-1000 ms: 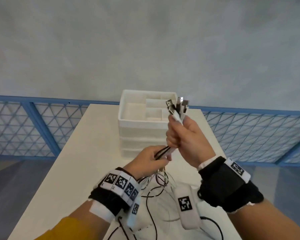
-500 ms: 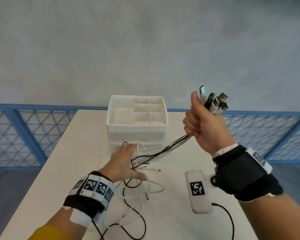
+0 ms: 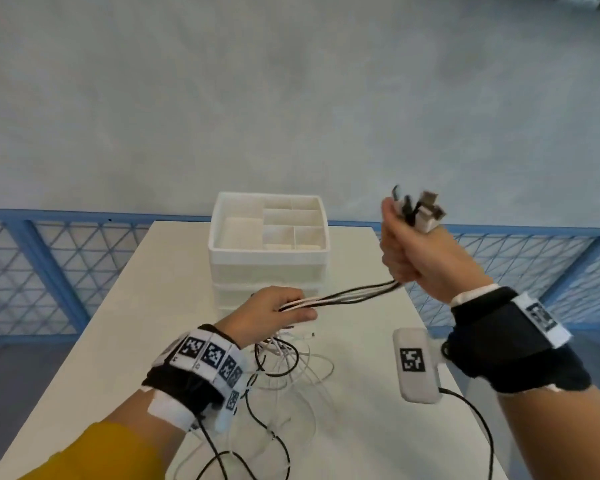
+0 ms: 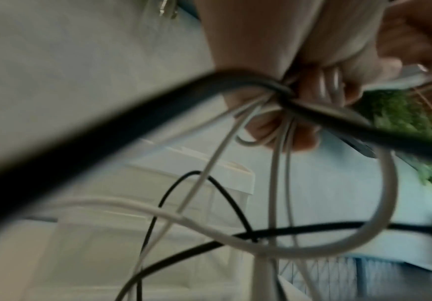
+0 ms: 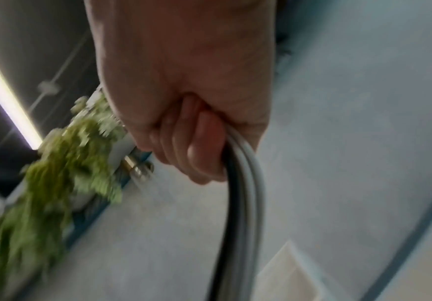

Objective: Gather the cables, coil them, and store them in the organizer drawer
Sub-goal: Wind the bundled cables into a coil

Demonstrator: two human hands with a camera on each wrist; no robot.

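A bundle of black and white cables runs taut between my two hands above the white table. My right hand is raised at the right in a fist round the bundle's end, with several plugs sticking out above it; in the right wrist view the fingers curl round the cables. My left hand grips the bundle lower down, in front of the white organizer. Loose loops hang from it onto the table. The left wrist view shows the fingers curled round the cables.
The organizer's top tray has several open compartments, and stacked drawers sit closed below it. A blue mesh railing runs behind the table. Beyond it lies a grey floor.
My right hand has stayed raised to the right with the plugs. My left hand, open over the loose cables half a second ago, has lifted and closed round the bundle.
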